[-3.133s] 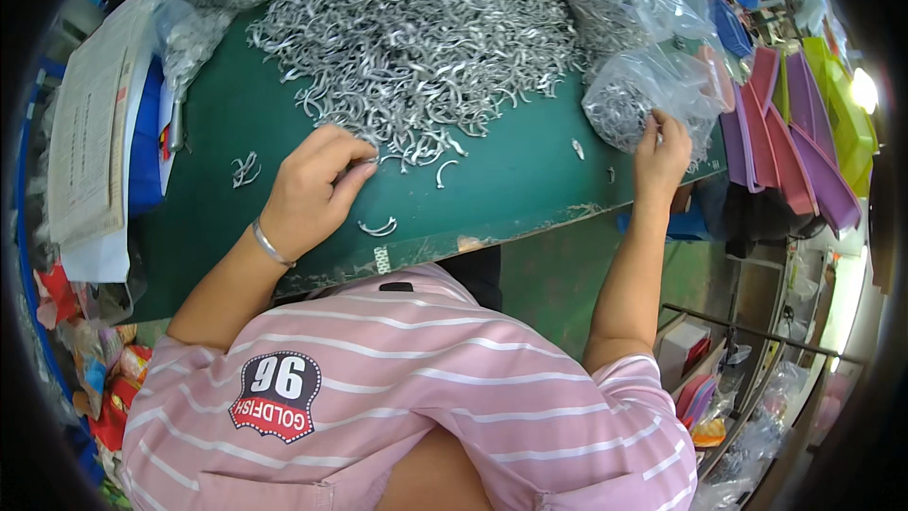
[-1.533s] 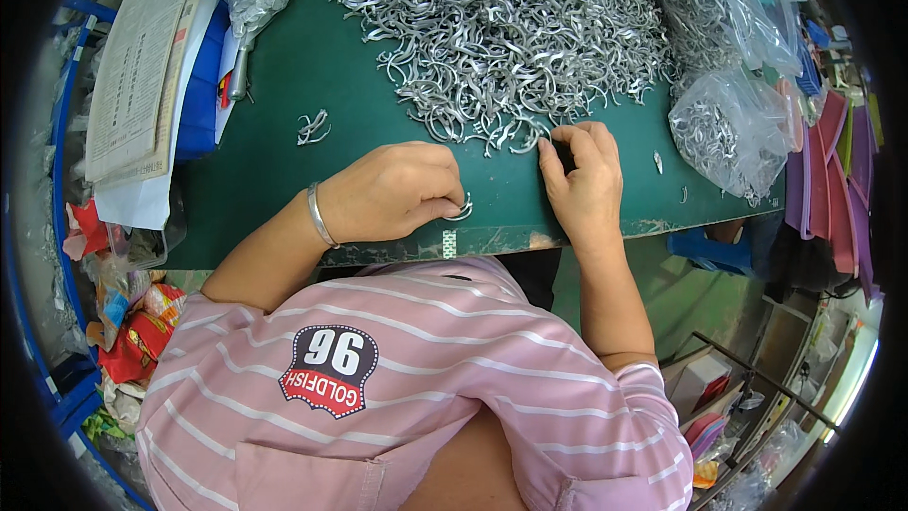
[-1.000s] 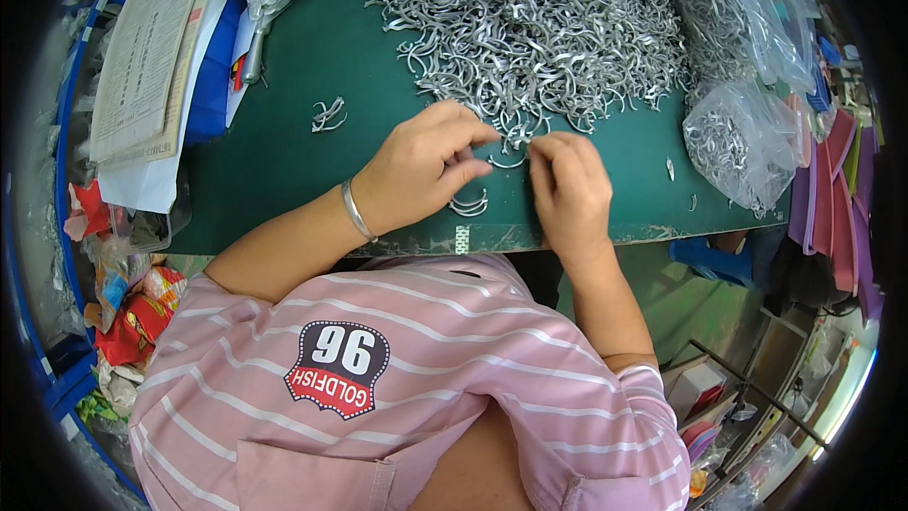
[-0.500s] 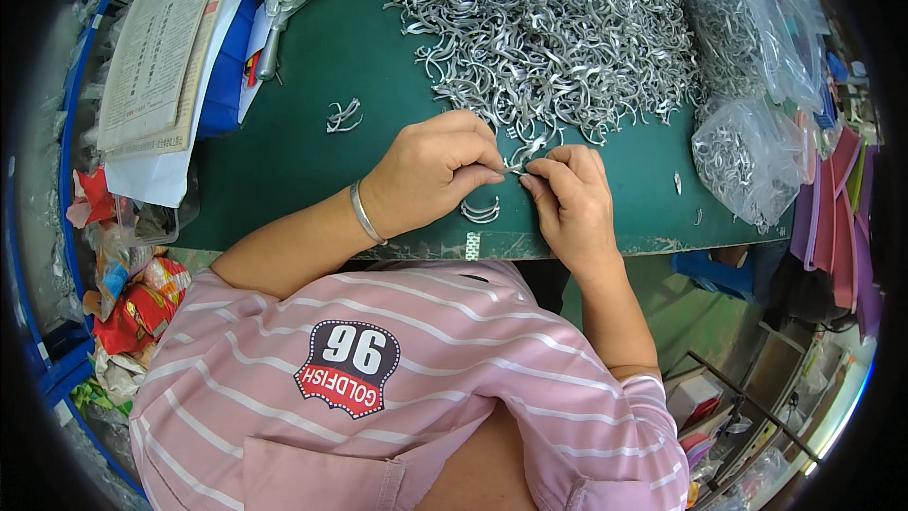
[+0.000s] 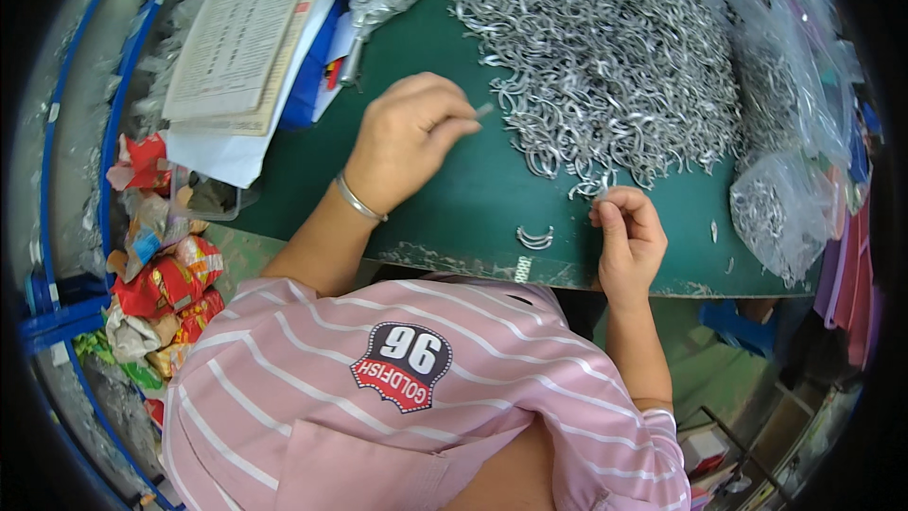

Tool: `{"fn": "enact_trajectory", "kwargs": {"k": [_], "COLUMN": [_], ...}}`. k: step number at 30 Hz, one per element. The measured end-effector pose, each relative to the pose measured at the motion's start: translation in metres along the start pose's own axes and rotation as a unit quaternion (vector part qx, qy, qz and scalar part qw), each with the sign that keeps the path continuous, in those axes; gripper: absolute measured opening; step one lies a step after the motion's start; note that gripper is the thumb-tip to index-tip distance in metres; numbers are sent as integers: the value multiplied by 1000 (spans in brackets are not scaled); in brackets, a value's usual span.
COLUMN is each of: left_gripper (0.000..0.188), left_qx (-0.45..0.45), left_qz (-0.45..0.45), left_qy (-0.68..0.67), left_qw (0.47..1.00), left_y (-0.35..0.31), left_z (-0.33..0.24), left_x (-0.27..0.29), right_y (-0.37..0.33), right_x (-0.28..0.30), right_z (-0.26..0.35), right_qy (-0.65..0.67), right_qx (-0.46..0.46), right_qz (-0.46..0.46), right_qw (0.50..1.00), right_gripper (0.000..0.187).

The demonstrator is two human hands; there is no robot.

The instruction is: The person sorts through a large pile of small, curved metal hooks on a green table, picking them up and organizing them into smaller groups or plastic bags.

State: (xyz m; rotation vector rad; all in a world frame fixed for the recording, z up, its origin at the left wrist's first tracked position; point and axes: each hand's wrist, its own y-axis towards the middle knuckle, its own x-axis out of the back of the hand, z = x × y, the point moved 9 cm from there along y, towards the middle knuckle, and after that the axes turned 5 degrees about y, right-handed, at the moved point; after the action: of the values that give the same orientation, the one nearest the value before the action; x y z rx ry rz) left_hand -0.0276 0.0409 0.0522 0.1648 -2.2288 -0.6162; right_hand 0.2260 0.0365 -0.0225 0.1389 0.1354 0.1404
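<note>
A broad heap of small curved silver-grey metal pieces (image 5: pixel 615 66) covers the far middle of the green tabletop (image 5: pixel 426 218). To the left of the heap, my left hand (image 5: pixel 407 137) is raised, thumb and forefinger closed on a small metal piece (image 5: pixel 484 111) that is partly blurred. My right hand (image 5: pixel 629 238) is pinched at the heap's near edge. A pale metal bit (image 5: pixel 602 193) shows at its fingertips, and its full shape is hidden. Between my hands, nearer the table edge, lies a little group of curved pieces (image 5: pixel 535 238).
Papers (image 5: pixel 241 47) rest over a blue bin (image 5: pixel 307 85) at the left. A clear bag of metal pieces (image 5: pixel 761 208) sits on the right. Crumpled colourful wrappers (image 5: pixel 170 274) stand beside a blue rack (image 5: pixel 66 312).
My hands have come apart: the left has moved away from the right, out to the left side of the heap. The view has shifted, so the table appears further right.
</note>
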Motion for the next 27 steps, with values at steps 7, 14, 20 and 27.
{"fn": "enact_trajectory", "kwargs": {"k": [7, 14, 20, 27], "left_gripper": [8, 10, 22, 9], "left_qx": [60, 52, 182, 138], "left_qz": [80, 94, 190, 76], "left_qy": [106, -125, -400, -202], "left_qw": [989, 986, 878, 967], "left_y": [-28, -12, -24, -11], "left_z": [39, -17, -42, -3], "left_x": [11, -28, -101, -38], "right_y": [0, -1, -11, -2], "right_x": [-6, -12, -26, 2], "right_z": [9, 17, 41, 40], "right_qy": [-74, -111, -211, -250], "right_qx": [95, 129, 243, 196], "right_qz": [17, 42, 69, -32], "right_qw": [993, 985, 944, 948], "right_gripper": [3, 6, 14, 6]}}
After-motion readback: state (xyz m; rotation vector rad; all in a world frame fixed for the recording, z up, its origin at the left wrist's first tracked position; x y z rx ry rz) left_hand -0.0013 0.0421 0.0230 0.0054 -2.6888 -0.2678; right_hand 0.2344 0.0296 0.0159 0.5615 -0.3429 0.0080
